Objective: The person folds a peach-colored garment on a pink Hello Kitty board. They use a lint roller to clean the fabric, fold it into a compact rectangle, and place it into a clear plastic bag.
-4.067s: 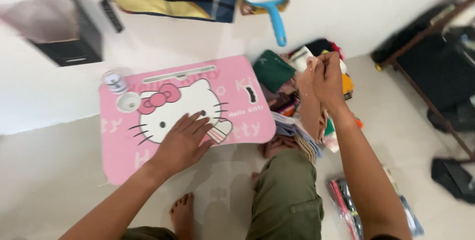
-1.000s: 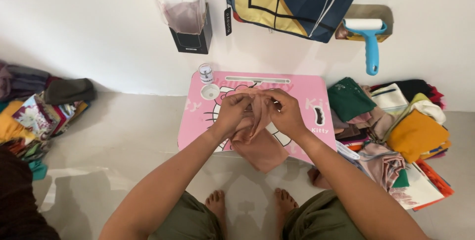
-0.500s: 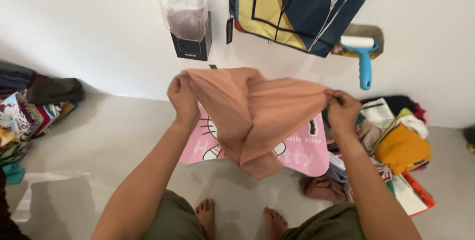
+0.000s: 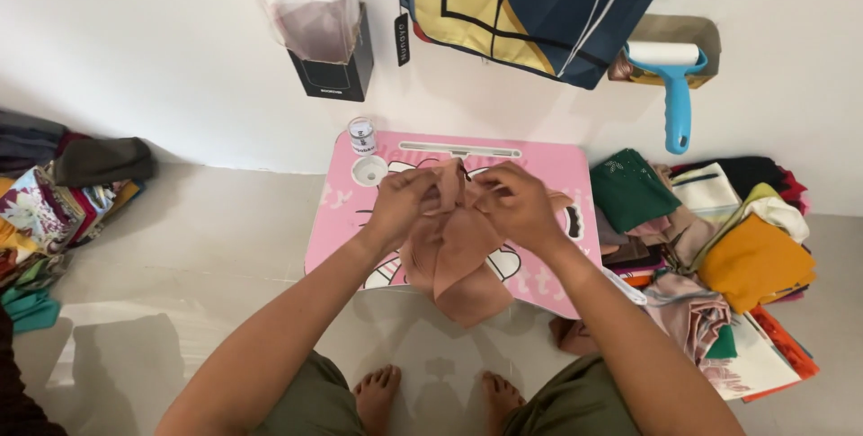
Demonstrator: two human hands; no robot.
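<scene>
Far left, on the floor (image 4: 198,247): I see a heap of folded clothes (image 4: 54,202) in grey, red and patterned colours. Against the white wall stands a black box (image 4: 334,72) with a clear plastic bag (image 4: 310,4) bunched in its open top; I cannot tell what the bag holds. A narrow black tag (image 4: 402,39) with small light print hangs just right of the box, at the edge of a hanging yellow-and-navy cloth (image 4: 539,4).

Centre: a low pink tabletop (image 4: 346,211) printed with a cartoon cat. At its far left corner a small clear jar (image 4: 362,135) with a white label stands upright, and a white round lid (image 4: 369,170) lies just beside it. My left hand (image 4: 404,207) and right hand (image 4: 517,207) meet over the tabletop, both pinching the gathered top of a peach cloth (image 4: 458,256). The cloth hangs in folds from my hands, resting on the tabletop with its lower end past the near edge.

Right: a blue lint roller (image 4: 672,85) with a white roll hangs on the wall. Below it lies a second pile of fabrics (image 4: 719,229): green, cream, orange, mauve.
</scene>
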